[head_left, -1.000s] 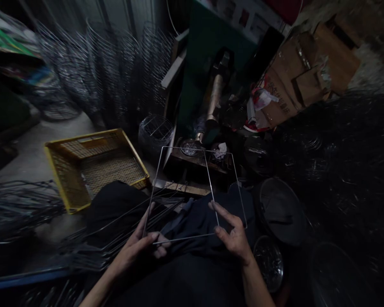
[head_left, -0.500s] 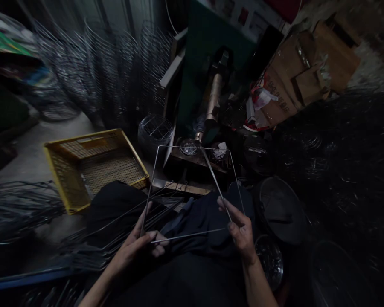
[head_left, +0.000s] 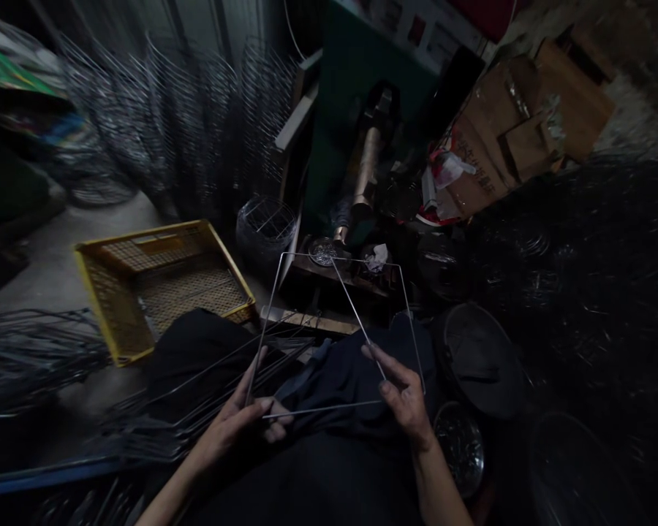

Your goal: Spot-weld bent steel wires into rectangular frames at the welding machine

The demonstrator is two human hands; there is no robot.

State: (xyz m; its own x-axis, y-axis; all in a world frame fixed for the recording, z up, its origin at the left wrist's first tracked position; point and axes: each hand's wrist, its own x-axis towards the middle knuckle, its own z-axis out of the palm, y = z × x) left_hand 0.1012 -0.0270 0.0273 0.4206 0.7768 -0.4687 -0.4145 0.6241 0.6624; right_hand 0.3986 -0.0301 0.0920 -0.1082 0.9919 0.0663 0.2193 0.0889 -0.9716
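Note:
A thin wire frame (head_left: 270, 296), roughly four-sided, is held out over my lap. My left hand (head_left: 244, 416) grips its near left corner, with the thumb on the lower wire. My right hand (head_left: 403, 391) pinches a straight metal rod (head_left: 356, 310) between thumb and fingers. The rod slants up and left, its far tip at the frame's far side, by the copper-coloured electrode (head_left: 341, 232) of a machine. Whether the tip touches the frame I cannot tell. The frame's right side passes just beyond my right hand.
A yellow crate (head_left: 183, 288) stands at the left, with bent wires (head_left: 38, 343) near it. Wire baskets (head_left: 186, 109) are stacked behind. Cardboard (head_left: 493, 139) lies back right; a bowl of small metal parts (head_left: 460, 446) is beside my right forearm.
The wire frame has shifted slightly right and tilted. My right hand has moved a little left, and the rod's far tip has moved left along the frame's far side.

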